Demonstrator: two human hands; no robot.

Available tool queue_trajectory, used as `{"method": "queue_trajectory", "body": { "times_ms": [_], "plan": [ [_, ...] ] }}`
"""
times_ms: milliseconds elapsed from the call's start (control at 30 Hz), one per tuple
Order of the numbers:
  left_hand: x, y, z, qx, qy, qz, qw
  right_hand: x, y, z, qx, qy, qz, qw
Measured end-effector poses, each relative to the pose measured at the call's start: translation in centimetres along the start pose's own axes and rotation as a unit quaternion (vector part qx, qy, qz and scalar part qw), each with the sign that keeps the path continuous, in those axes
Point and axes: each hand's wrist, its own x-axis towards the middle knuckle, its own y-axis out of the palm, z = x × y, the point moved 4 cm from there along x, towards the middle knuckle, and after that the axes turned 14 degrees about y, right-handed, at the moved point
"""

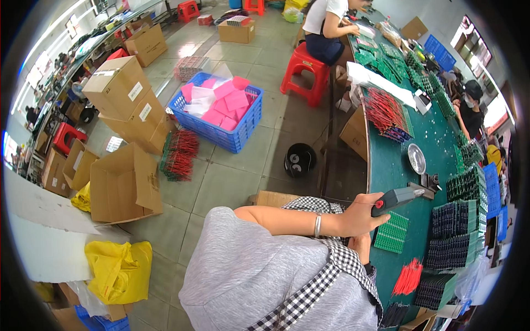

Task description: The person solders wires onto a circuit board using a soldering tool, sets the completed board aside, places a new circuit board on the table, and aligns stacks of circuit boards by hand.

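Note:
My left hand point(360, 216), with a silver bracelet at its wrist, is wrapped round a dark grey soldering gun point(395, 201) with a red button. The gun's metal tip points right, at a small metal stand point(426, 190) on the bench. Below the left hand part of my right hand point(361, 244) shows; its fingers are hidden. A green circuit board panel point(392, 233) lies flat on the bench just right of both hands. Nearer me is a bundle of red wires point(408, 277). Beyond the gun stands a round metal dish point(417, 159).
Stacked green panels with dark parts point(452, 220) line the bench's right side. Red-wired boards point(385, 113) lie farther along. A co-worker point(326, 30) sits on a red stool point(306, 71). On the floor are a blue crate point(234, 144), cardboard boxes point(124, 185) and a black bin point(300, 160).

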Motion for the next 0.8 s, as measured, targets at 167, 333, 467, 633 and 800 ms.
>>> {"method": "queue_trajectory", "body": {
  "times_ms": [167,333,467,633,800],
  "plan": [
    [0.0,0.3,0.1,0.003,-0.014,-0.020,1.000,0.0,0.0,1.9,-0.069,-0.052,0.010,0.996],
    [-0.5,0.5,-0.3,0.009,-0.025,-0.039,0.999,0.0,-0.2,1.2,0.030,0.034,0.039,0.998],
    [-0.3,1.1,-1.3,0.036,-0.001,-0.050,0.998,-0.1,-0.6,1.3,0.143,0.071,-0.006,0.987],
    [-1.0,0.4,-0.8,0.006,-0.105,-0.120,0.987,0.2,-1.3,1.6,0.099,0.005,-0.027,0.995],
    [2.1,-2.6,-0.9,0.002,-0.123,-0.186,0.975,0.3,-0.7,2.1,0.097,-0.018,-0.044,0.994]
  ]
}}
